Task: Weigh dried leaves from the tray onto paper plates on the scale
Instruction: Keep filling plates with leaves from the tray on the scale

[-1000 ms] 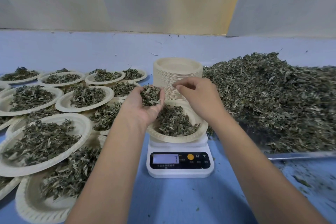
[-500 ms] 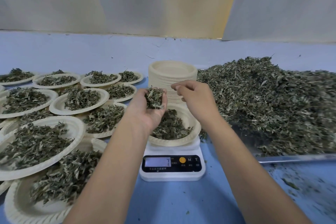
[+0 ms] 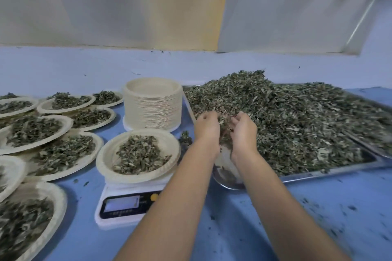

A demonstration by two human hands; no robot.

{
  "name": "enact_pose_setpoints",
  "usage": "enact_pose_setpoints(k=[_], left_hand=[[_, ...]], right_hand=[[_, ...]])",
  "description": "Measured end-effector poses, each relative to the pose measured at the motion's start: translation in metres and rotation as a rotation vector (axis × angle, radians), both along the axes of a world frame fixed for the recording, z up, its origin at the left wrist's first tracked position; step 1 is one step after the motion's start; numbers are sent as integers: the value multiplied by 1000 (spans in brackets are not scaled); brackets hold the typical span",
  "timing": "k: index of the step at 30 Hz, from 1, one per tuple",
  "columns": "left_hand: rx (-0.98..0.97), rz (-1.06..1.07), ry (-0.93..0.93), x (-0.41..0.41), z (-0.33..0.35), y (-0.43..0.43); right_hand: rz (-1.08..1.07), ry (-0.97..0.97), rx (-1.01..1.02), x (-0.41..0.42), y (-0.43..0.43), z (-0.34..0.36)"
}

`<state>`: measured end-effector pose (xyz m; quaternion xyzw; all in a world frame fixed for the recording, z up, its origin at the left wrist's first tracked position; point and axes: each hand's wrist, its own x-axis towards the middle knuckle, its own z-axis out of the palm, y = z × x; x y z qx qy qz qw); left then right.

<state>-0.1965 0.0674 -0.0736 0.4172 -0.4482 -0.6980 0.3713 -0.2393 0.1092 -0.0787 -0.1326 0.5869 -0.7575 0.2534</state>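
Left of the fingers, the paper plate (image 3: pixel 107 151) sits part-filled on the scale (image 3: pixel 123 207), with the plate stack (image 3: pixel 152 108) just beyond it. The left hand (image 3: pixel 206 128) and right hand (image 3: pixel 244 132) cup dried leaves (image 3: pixel 297 116) between curled fingers inside the tray (image 3: pixel 328 172). Judged light, brittle and loose: scoop from beneath, do not squeeze. Lift over the tray's left edge, passing near the stack.

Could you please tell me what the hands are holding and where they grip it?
The left hand and right hand cup a loose clump of dried leaves between them, its sides against their curled fingers, over the tray.
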Motion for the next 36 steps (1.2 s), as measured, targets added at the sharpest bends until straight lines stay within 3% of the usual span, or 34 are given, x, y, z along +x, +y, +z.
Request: enact_pose_setpoints(k=[2,6,11,18,25,33,36], left_hand=[[-138,-127,-136,-6,0,7],[-165,-280,-190,-11,-1,9],[-163,-205,-164,-6,-10,-1],[-123,-198,-64,8,-8,-2],[-105,-118,94,41,1,-3],[-194,116,176,118,10,-26],[-290,204,86,153,12,-35]], right_hand=[[-57,92,95,-10,2,-10],[-58,118,135,-19,1,-19],[-23,79,112,-16,-7,-19],[-19,200,175,-7,-8,-19],[35,267,40,14,-17,-15],[150,363,1,72,-42,-6],[175,424,36,85,-44,-11]])
